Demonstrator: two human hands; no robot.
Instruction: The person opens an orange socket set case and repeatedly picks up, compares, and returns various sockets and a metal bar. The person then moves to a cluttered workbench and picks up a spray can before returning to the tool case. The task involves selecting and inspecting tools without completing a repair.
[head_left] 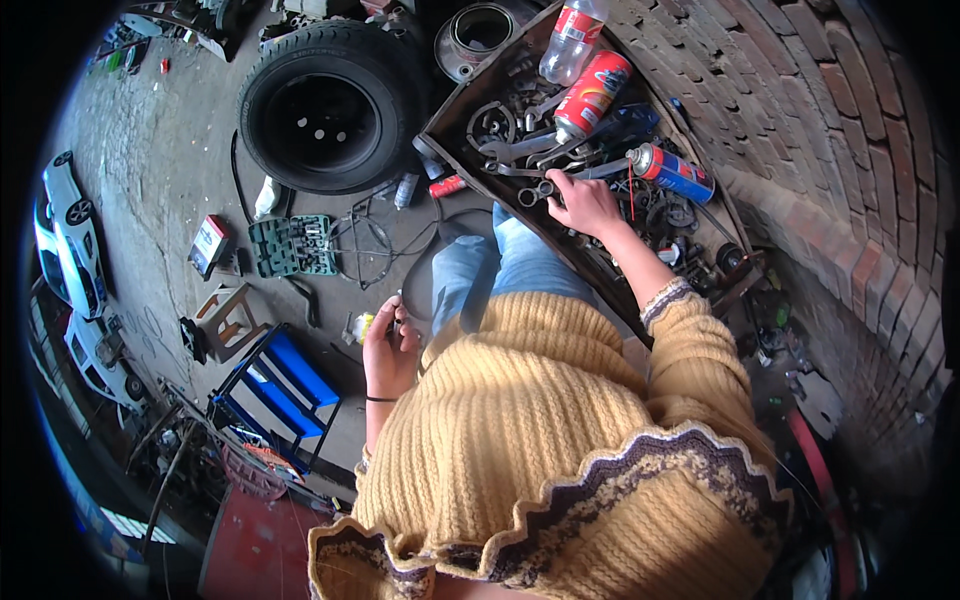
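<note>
My right hand (pixel 588 207) reaches into a long tray (pixel 440 150) of tools on the right. Its fingers are closed on a ring-ended wrench (pixel 528 197) near the tray's near side. Other wrenches (pixel 520 150) and metal parts lie heaped around it. My left hand (pixel 390 352) is low beside my left leg, fingers curled round a small dark thing whose kind I cannot make out. A dark flat strap (pixel 480 290) lies in front of my lap.
A tyre on a rim (pixel 320 110) lies beyond my left hand. On the floor are a green socket case (pixel 292 246), a blue folding stool (pixel 275 390) and a beige plastic stool (pixel 232 320). Spray cans (pixel 672 172) and a plastic bottle (pixel 573 42) rest on the tray. A brick wall (pixel 850 130) runs along the right.
</note>
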